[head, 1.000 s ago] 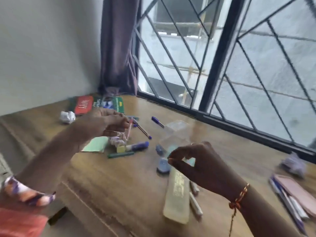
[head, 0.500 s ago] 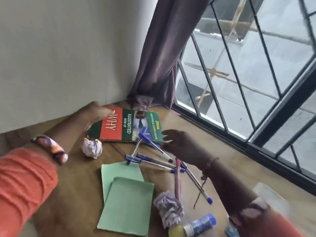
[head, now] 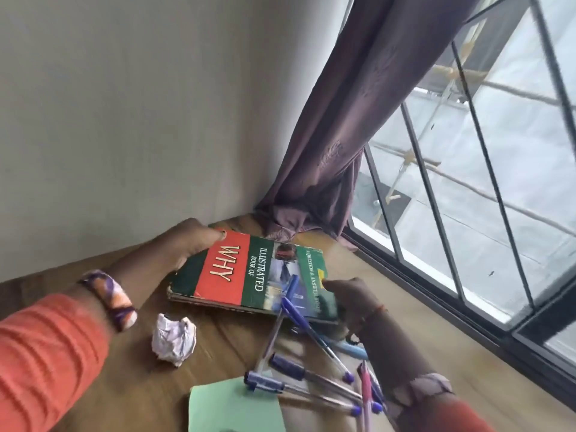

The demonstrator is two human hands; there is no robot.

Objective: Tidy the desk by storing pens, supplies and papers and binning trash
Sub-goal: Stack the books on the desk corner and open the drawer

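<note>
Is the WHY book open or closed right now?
Closed: the book shows its front cover, pages together, held at both ends by left hand and right hand.

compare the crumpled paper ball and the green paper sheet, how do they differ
The crumpled paper ball is whitish and scrunched into a lump; the green paper sheet is pale green and flat. The ball sits alone; pens overlap the sheet's corner. Both rest on the desk, untouched by either hand.

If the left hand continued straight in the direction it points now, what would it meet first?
Probably the curtain bunched in the desk corner. The left hand grips the book at its far end and points that way; depth is hard to judge.
</note>
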